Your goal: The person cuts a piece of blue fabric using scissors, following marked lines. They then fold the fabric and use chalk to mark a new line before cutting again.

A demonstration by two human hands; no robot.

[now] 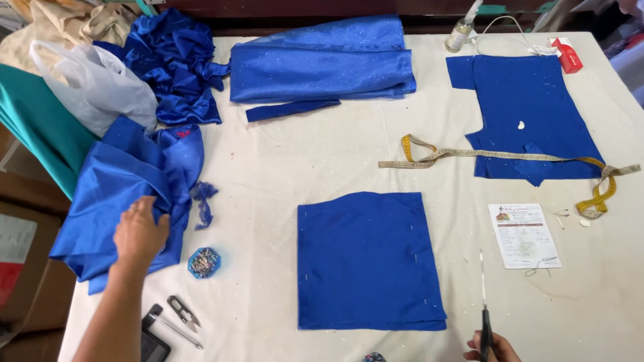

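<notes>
1. The left hand (139, 234) lies at about 8 o'clock on the desk (268, 167). Its fingers are bent and they press and pinch a crumpled pile of shiny blue cloth (127, 201).
2. That shiny blue cloth hangs a little over the left edge of the desk.
3. The right hand (493, 348) is at about 5 o'clock, at the bottom edge of the view. It is closed around the handles of a pair of scissors (483, 302). The blades are together and point up toward 12 o'clock.
4. A flat, folded square of blue cloth (369, 258) lies in the middle, near 6 o'clock, between the two hands. Neither hand touches it.
5. A small blue dish of pins (204, 262) sits just beside the left hand, toward 3 o'clock from it.
6. Little thread snips (183, 312) and a dark phone (153, 342) lie near the left arm at 7 o'clock.
7. A printed paper card (524, 235) lies just above the scissors tip, at about 4 o'clock.
8. A yellow measuring tape (496, 155) runs across a cut blue cloth piece (526, 114) at 2 o'clock.
9. A small piece of white chalk (521, 125) rests on that cut piece.
10. A big folded sparkly blue cloth (322, 64) lies at 12 o'clock.
11. A clear bottle (460, 32) and a red and white box (567, 53) stand at 1 o'clock.
12. A white plastic bag (94, 84) sits at 10 o'clock.
</notes>
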